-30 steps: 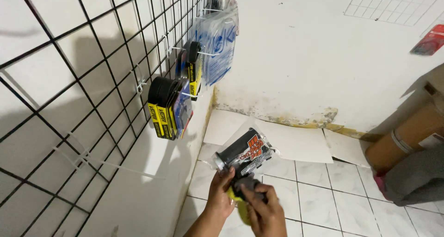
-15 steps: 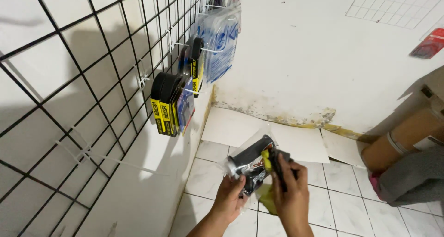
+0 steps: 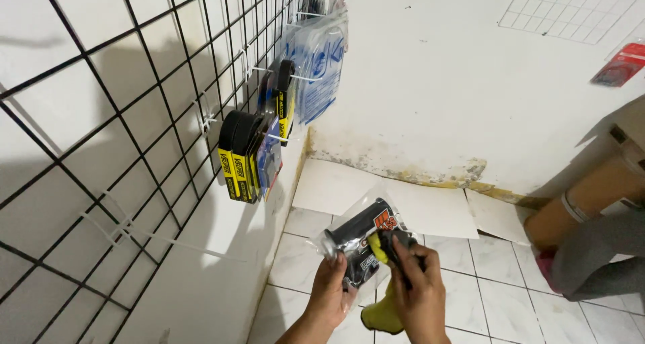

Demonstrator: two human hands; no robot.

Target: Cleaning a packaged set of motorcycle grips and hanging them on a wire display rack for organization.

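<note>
Wire grid panel (image 3: 121,149) is mounted on the wall at the left, and black-and-yellow packaged goods (image 3: 243,157) are hung from its hooks. Right of the panel and below it, a clear plastic packet (image 3: 359,240) of black parts is clamped in the left hand (image 3: 330,291). Farther right, a yellow-and-black tool (image 3: 384,277) is pressed against that packet by the closed right hand (image 3: 420,297).

— What hangs on the wire grid (image 3: 101,136)?
— Black-and-yellow packs (image 3: 240,157) on a hook; clear blue-printed bags (image 3: 319,62) further along.
— And below?
— White tiles (image 3: 497,290); a cardboard tube (image 3: 584,199) leaning by the stained wall (image 3: 443,82).
</note>
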